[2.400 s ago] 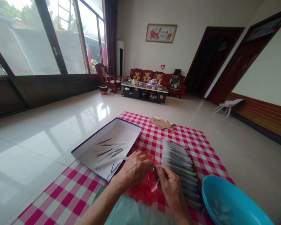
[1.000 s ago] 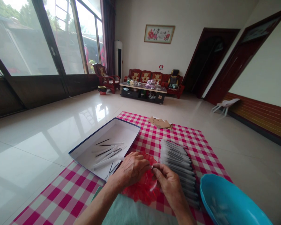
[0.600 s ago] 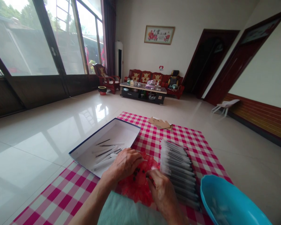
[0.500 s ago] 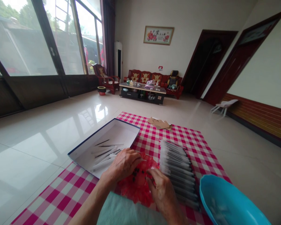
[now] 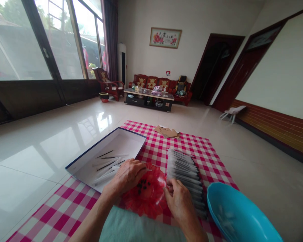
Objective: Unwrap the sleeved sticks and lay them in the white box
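My left hand [image 5: 131, 173] is closed over the left rim of a red scalloped plate [image 5: 154, 198]. A thin pale pen part [image 5: 149, 170] pokes out from its fingertips. Small black pieces [image 5: 141, 185] lie in the plate. By the plate's right rim, my right hand [image 5: 178, 196] has thumb and forefinger pinched together; what they hold, if anything, is too small to make out. Just beyond that hand lies a row of clear pens with dark refills [image 5: 183, 168]. Loose white tubes and dark sticks [image 5: 109, 164] rest in a shallow white box [image 5: 126, 137] at the left.
A blue basin [image 5: 249, 215] with pale small pieces inside stands at the right. Pieces of brown cardboard [image 5: 169, 132] lie at the far end of the pink checked cloth [image 5: 75, 201]. Green fabric [image 5: 138, 228] is nearest me. A coffee table [image 5: 147, 104] and sofa stand far back.
My right hand has moved away from my left, out to the plate's right rim, uncovering more of the plate. The left hand stays closed in place. The whole view has shifted slightly.
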Available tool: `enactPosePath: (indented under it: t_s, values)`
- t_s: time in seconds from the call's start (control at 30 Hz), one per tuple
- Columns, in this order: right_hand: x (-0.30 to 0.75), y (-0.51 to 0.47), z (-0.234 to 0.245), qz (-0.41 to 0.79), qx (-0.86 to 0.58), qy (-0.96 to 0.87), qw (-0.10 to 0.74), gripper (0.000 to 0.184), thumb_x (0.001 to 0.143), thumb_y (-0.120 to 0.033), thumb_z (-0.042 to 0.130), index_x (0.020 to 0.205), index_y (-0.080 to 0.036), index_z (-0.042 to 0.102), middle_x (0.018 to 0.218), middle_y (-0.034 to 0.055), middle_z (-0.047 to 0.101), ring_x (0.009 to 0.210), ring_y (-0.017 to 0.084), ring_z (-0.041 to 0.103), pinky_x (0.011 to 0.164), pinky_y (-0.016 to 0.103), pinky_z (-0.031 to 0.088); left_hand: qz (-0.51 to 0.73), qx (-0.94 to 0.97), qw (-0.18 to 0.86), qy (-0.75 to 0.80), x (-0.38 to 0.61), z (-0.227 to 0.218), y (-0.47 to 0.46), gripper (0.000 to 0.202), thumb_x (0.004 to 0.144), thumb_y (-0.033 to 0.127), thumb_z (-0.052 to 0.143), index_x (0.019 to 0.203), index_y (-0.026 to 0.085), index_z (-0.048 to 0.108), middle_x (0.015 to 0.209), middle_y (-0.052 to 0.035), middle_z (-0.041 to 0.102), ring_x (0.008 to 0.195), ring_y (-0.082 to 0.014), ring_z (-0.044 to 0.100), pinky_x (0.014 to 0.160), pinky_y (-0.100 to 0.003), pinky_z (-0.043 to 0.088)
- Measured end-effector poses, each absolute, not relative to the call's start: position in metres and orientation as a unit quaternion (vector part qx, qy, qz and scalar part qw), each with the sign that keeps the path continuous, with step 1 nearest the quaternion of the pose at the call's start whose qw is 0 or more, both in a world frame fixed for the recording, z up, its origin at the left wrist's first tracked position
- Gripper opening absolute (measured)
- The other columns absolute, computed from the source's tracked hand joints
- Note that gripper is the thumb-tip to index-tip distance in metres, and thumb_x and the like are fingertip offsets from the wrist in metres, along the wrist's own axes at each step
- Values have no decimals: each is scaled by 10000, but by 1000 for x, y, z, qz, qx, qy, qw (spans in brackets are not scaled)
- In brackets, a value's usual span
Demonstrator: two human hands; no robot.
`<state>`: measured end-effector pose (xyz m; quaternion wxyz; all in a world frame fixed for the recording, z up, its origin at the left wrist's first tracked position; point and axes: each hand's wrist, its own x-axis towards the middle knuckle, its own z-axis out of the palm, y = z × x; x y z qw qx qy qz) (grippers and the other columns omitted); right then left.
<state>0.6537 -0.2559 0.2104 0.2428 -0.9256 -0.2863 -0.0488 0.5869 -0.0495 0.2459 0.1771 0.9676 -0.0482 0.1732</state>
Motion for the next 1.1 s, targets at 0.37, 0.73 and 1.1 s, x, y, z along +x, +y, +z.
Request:
enactPosePath:
  t_s: [0.37,0.73,1.1]
  values:
    - [661,-258,227,-22,-924,-310,224,153,818,-205,466,785,-182,613,787,73,667,727,191,631,654,261,438,146,975,158,-63,592,252,-63,346,948,342,320,871,202,627,780,-24,623,763,-154,554,738,-265,369]
    - [650,-410,213,-162,-944,-258,130,325,770,-376,527,990,-163,637,962,106,686,847,249,645,741,353,497,88,983,114,-116,566,243,-91,350,928,331,337,696,190,558,694,-17,598,667,-152,541,611,-264,330]
    - [668,-472,142,-214,-941,-260,45,344,813,-263,393,941,-247,712,920,74,731,852,246,663,687,356,469,92,980,150,-96,551,229,-90,312,924,306,358,765,205,608,698,-14,590,677,-141,536,604,-247,335]
